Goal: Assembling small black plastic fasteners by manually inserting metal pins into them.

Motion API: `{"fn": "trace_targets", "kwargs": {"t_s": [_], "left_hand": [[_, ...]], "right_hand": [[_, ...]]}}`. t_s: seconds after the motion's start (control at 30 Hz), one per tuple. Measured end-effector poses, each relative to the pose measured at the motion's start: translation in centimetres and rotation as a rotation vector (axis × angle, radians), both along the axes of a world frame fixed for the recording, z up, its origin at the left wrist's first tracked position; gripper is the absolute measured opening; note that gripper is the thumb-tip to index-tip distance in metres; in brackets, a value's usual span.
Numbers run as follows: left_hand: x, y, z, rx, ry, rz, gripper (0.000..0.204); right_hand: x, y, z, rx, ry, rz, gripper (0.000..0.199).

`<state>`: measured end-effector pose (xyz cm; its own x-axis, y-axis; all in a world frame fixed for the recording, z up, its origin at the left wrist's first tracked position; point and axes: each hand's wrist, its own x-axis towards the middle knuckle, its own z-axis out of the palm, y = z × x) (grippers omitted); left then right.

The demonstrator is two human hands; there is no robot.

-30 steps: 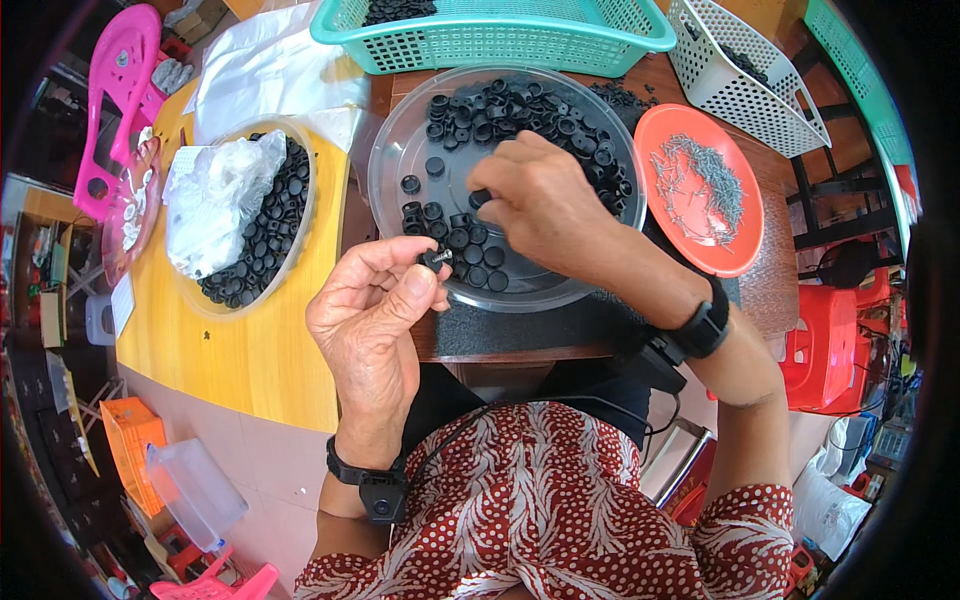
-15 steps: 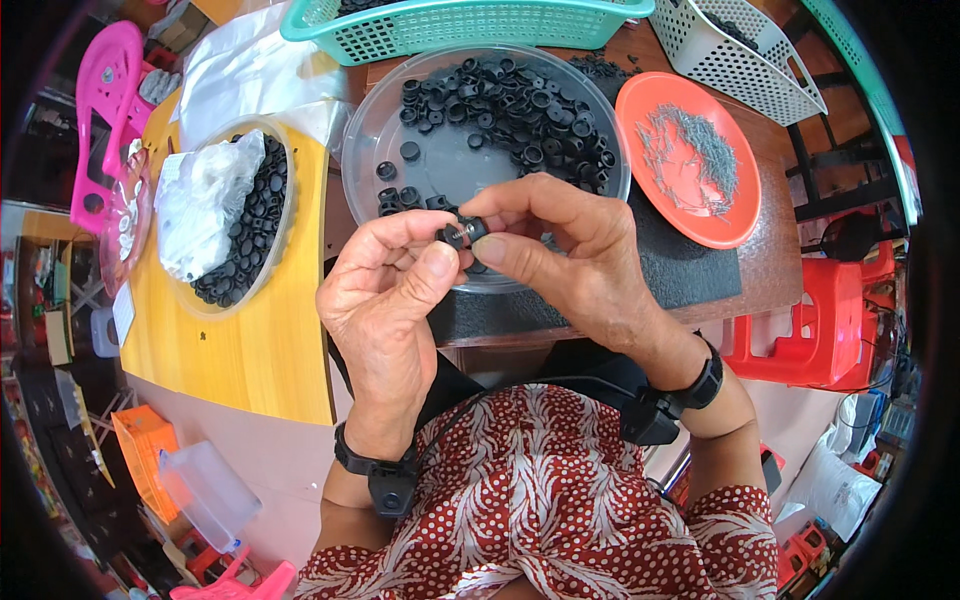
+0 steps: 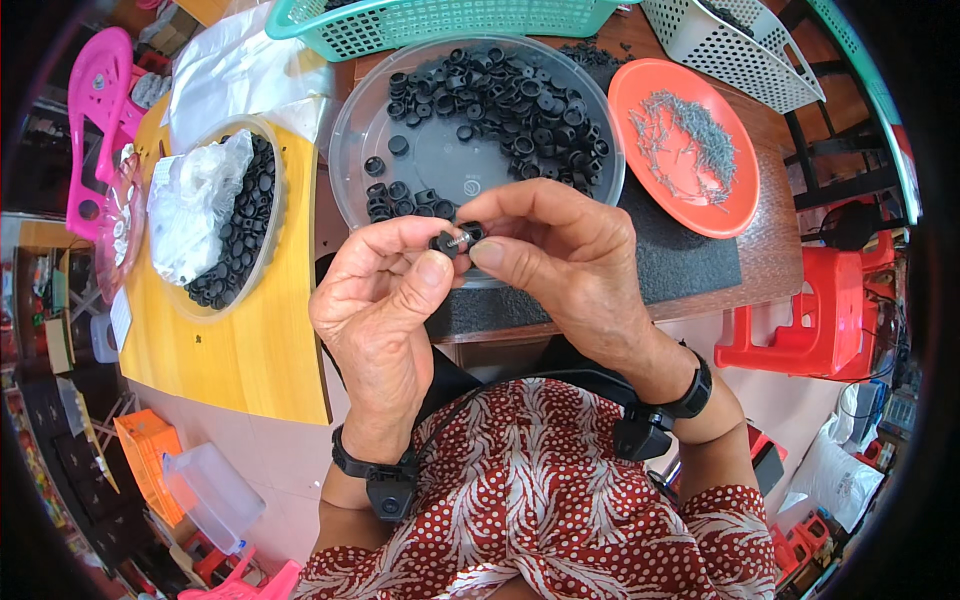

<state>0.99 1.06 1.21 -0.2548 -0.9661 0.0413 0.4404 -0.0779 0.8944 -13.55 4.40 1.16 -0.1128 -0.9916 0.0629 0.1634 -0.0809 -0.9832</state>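
Left, bag (image 3: 198,210) over black caps (image 3: 250,225). My left hand (image 3: 375,290) pinches black part (image 3: 440,243), thumb against fingers; silvery bit (image 3: 460,239) sits between it and second part (image 3: 474,231), pinched in my right hand (image 3: 575,255). Both parts at near side of clear tub (image 3: 440,155). Further right, orange plate (image 3: 735,215) of pins (image 3: 705,140).

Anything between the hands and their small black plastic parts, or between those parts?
Nothing visible stands between the left hand and its small round black plastic part, nor between the right hand and its black plastic piece. Between those two shows a thin silvery metal piece, apparently a spring.
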Motion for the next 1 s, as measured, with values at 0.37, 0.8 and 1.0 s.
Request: {"fn": "trace_targets", "kwargs": {"t_s": [0.37, 0.8, 1.0], "left_hand": [[-0.4, 0.2, 0.2, -0.012, -0.018, -0.022, 0.021], [-0.6, 0.9, 1.4, -0.094, -0.219, 0.080, 0.026], [-0.9, 1.2, 2.0, -0.108, -0.218, 0.070, 0.026]], "right_hand": [[-0.2, 0.1, 0.0, 0.018, -0.260, -0.021, 0.018], [-0.9, 0.4, 0.0, 0.091, -0.513, 0.029, 0.022], [-0.7, 0.6, 0.0, 0.117, -0.560, 0.036, 0.023]]}}
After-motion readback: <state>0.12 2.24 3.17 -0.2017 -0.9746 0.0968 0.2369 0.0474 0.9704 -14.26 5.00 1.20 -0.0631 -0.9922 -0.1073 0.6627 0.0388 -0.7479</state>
